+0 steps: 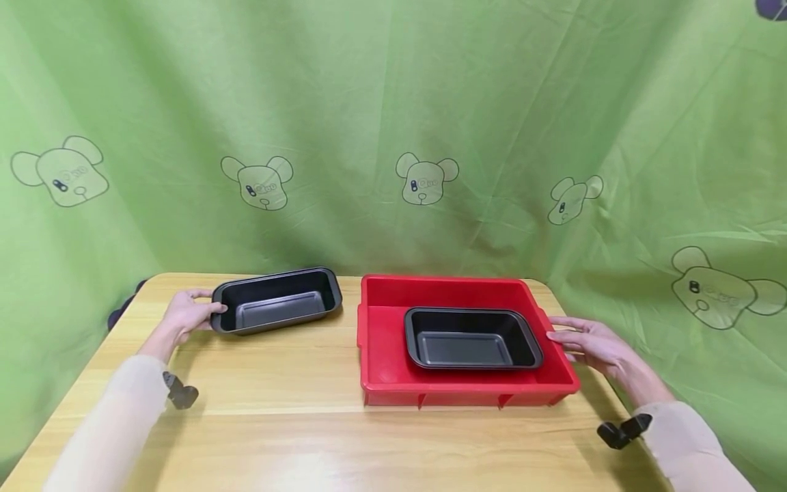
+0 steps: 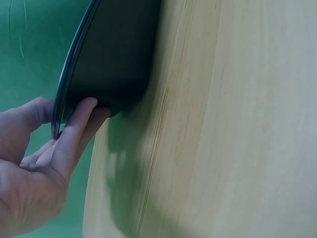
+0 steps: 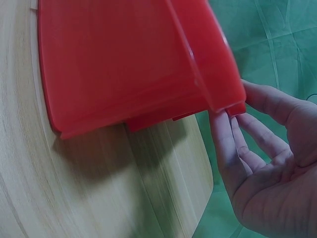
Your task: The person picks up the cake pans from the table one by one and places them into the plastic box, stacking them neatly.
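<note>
A dark loaf pan [image 1: 279,311] lies at the back left, its far end angled slightly toward the curtain. My left hand [image 1: 186,314] pinches its left end, thumb over the rim and fingers beneath; the left wrist view shows those fingers [image 2: 74,134] against the pan's outer wall. To the right is a red plastic bin [image 1: 382,352], holding a second dark loaf pan [image 1: 464,350] on its floor. My right hand [image 1: 593,347] grips the bin's right rim. Seen from the right wrist, its fingers [image 3: 225,144] reach under the projecting lip, with the thumb at the outside.
Both containers are on a light wooden table [image 1: 277,430] with rounded back corners. A green curtain [image 1: 344,123] printed with cartoon mouse heads hangs right behind the table and along both sides. The pan at left and the bin stand a short gap apart.
</note>
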`<state>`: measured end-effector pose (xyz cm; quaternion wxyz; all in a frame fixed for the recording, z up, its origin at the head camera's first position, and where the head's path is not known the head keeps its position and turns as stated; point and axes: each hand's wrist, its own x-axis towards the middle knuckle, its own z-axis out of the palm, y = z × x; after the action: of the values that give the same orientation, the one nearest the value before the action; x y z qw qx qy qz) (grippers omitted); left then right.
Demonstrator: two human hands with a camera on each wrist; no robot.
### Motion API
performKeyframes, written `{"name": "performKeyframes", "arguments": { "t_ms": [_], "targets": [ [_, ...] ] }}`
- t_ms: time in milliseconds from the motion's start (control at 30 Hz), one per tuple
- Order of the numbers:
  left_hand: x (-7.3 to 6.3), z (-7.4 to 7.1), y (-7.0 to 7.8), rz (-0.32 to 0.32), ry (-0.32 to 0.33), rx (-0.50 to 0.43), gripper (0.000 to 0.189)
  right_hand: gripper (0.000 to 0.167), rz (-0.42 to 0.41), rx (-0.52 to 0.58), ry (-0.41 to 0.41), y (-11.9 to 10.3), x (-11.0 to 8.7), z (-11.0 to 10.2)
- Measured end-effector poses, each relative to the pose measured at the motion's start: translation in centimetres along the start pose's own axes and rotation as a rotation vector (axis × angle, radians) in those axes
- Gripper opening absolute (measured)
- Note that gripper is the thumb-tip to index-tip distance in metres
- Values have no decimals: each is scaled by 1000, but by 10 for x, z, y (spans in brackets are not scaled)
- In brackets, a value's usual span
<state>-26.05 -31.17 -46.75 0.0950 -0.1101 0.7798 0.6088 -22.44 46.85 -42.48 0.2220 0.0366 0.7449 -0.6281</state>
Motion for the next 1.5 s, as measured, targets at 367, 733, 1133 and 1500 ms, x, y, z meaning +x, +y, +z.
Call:
{"name": "performKeyframes", "arguments": {
  "t_ms": [367, 733, 1133, 1500],
  "targets": [
    [-10, -1, 4, 13, 13, -3, 74, 27, 4, -8, 8, -1, 0, 0],
    [-28, -2, 19, 22, 26, -20, 73, 25, 7, -25, 14, -1, 0, 0],
    [-42, 3, 36, 23, 54, 27, 74, 26, 5, -18, 8, 0, 0, 0],
    [-53, 13, 55, 44, 31, -37, 74, 25, 9, -19, 19, 0, 1, 0]
  ]
}}
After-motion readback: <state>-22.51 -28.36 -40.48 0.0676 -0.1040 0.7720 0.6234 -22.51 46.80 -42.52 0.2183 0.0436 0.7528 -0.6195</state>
